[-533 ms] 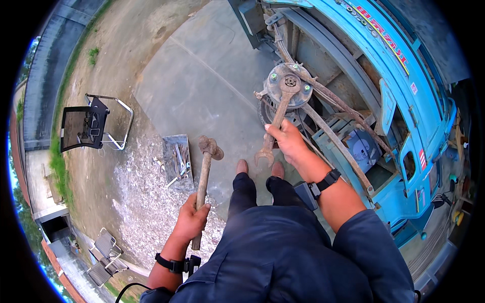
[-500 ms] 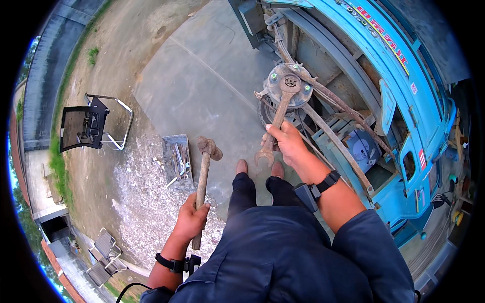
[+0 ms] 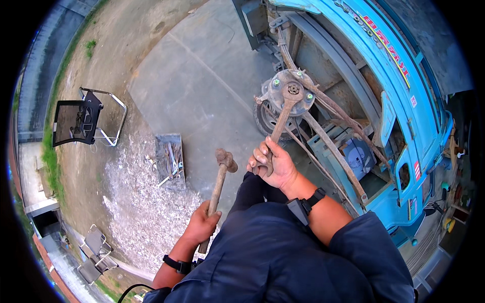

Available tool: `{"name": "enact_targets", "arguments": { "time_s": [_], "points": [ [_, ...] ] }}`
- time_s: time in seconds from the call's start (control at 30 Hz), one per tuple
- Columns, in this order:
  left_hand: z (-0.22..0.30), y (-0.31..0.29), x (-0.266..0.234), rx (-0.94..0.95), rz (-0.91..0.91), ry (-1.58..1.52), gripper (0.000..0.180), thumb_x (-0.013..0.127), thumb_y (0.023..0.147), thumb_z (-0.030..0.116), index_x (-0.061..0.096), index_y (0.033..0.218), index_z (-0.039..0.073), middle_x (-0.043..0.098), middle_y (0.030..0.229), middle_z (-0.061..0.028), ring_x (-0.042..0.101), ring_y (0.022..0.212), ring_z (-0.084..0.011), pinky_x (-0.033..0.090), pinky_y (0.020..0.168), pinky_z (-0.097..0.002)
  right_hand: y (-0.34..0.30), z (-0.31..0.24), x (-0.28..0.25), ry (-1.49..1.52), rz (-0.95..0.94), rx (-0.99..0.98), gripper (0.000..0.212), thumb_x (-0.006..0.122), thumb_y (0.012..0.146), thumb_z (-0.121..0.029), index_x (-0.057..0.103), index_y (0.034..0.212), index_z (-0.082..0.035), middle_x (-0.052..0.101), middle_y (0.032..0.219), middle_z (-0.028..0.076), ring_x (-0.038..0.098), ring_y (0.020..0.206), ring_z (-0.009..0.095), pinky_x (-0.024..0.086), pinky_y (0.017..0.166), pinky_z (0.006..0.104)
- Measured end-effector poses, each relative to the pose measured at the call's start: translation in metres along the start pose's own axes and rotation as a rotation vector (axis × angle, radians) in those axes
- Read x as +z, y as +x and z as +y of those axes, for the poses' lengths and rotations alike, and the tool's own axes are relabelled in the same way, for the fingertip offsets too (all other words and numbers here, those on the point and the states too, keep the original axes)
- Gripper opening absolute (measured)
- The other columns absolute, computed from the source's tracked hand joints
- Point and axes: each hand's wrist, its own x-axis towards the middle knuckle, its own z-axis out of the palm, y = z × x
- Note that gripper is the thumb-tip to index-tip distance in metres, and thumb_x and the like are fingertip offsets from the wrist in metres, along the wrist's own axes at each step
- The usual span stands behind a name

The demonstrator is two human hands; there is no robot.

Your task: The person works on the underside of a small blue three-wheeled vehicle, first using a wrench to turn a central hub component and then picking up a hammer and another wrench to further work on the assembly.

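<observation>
My left hand (image 3: 203,222) is closed round the wooden handle of a hammer (image 3: 219,184), whose rusty head points up and away from me. My right hand (image 3: 275,164) grips the near end of a large rusty open-ended wrench (image 3: 284,118). The wrench's far jaw lies over the central nut of a round metal wheel hub (image 3: 275,96) with several studs round its face. That hub sits at the end of an axle on the blue truck (image 3: 424,126) to my right. Apart from the wrench, the hammer hangs in the air to its left.
A grey metal box of tools (image 3: 171,161) lies on the ground to the left. Beyond it stands a black-backed chair (image 3: 78,121), with a folding chair (image 3: 96,255) nearer. A tyre (image 3: 265,121) shows below the hub. Rusty rods (image 3: 336,156) and the truck's frame are on the right.
My right hand has slid down to the wrench's near end and now covers its jaw. The hammer has shifted slightly right and lower in view.
</observation>
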Motion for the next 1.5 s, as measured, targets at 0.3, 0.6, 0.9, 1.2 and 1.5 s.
{"name": "enact_targets", "arguments": {
  "time_s": [0.3, 0.6, 0.9, 1.2, 1.5],
  "points": [
    [-0.004, 0.015, 0.019, -0.002, 0.140, -0.055, 0.032, 0.063, 0.093, 0.018, 0.055, 0.118, -0.001, 0.055, 0.070, -0.0018, 0.051, 0.054, -0.0099, 0.044, 0.049, -0.0292, -0.002, -0.001, 0.010, -0.063, 0.139, 0.051, 0.040, 0.049, 0.104, -0.041, 0.045, 0.073, -0.016, 0.044, 0.063, -0.001, 0.055, 0.075, 0.022, 0.049, 0.076, 0.0422],
    [0.025, -0.022, 0.083, -0.136, 0.289, -0.171, 0.034, 0.062, 0.094, 0.016, 0.052, 0.121, -0.001, 0.051, 0.067, 0.0017, 0.048, 0.052, -0.0076, 0.041, 0.046, -0.0268, 0.000, 0.003, 0.011, -0.043, 0.136, 0.108, 0.035, 0.052, 0.103, -0.034, 0.044, 0.074, -0.016, 0.045, 0.063, -0.001, 0.057, 0.074, 0.021, 0.050, 0.071, 0.0406],
    [0.039, -0.031, 0.121, -0.128, 0.366, -0.180, 0.037, 0.062, 0.094, 0.016, 0.051, 0.124, -0.003, 0.053, 0.068, 0.0003, 0.048, 0.052, -0.0079, 0.041, 0.046, -0.0270, -0.034, -0.030, 0.000, -0.161, 0.140, 0.215, 0.033, 0.053, 0.102, -0.032, 0.045, 0.076, -0.014, 0.046, 0.065, -0.001, 0.057, 0.071, 0.020, 0.051, 0.068, 0.0399],
    [0.034, -0.017, 0.124, -0.062, 0.310, -0.131, 0.035, 0.064, 0.093, 0.019, 0.054, 0.120, -0.001, 0.053, 0.071, -0.0005, 0.049, 0.055, -0.0086, 0.044, 0.049, -0.0281, -0.094, -0.130, 0.002, -0.476, 0.185, 0.372, 0.029, 0.052, 0.103, -0.035, 0.052, 0.092, -0.009, 0.051, 0.072, 0.000, 0.065, 0.074, 0.024, 0.057, 0.064, 0.0396],
    [-0.005, 0.064, 0.081, -0.116, 0.151, -0.164, 0.027, 0.063, 0.091, 0.022, 0.056, 0.105, 0.000, 0.056, 0.070, -0.0037, 0.054, 0.055, -0.0126, 0.046, 0.050, -0.0318, -0.097, -0.126, 0.011, -0.659, 0.361, 0.260, 0.027, 0.055, 0.101, -0.034, 0.052, 0.096, -0.008, 0.053, 0.067, 0.004, 0.064, 0.062, 0.024, 0.054, 0.052, 0.0354]
  ]
}}
